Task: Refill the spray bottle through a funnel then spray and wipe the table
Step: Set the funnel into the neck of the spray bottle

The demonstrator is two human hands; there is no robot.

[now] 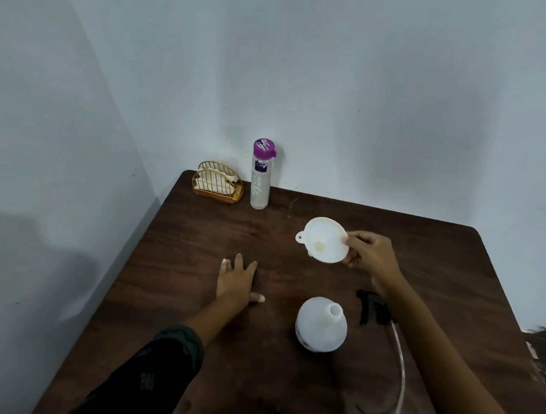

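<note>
The table (pixel 174 241) took up most of the view, a dark brown wood-grain top with rounded corners, pushed into a corner of pale grey-blue wall (pixel 354 80).

Your left grip (pixel 237 282) lay flat on the table left of centre, palm down, fingers spread and straight, holding nothing. A dark sleeve (pixel 165 359) covered that forearm. Your right grip (pixel 372 253) was raised over the right half of the table and pinched the rim of the funnel (pixel 324 239) between thumb and fingertips.

The water bottle (pixel 261 182) stood upright at the far edge, clear and tall, with a purple cap. It carried a small purple label and pale script down its side; neither could be read with certainty.

The spray bottle (pixel 320 324) stood upright near you, right of centre. It was a squat, milky-white plastic body with a narrow neck, and that neck was open, with no head on it. A dark mark showed low on its left side, too little of it to read.

You held the funnel clear of the table, beyond the spray bottle. It was white plastic, tilted so its wide mouth faced you, with a small holed tab on its left rim and a yellowish stain by the spout opening.

The napkin holder (pixel 217 185), gold wire with white napkins inside, sat just left of the water bottle.

The spray head (pixel 372 308), black, lay on the table just right of the spray bottle, partly under your right forearm, with its pale tube (pixel 400 357) trailing toward you.
</note>
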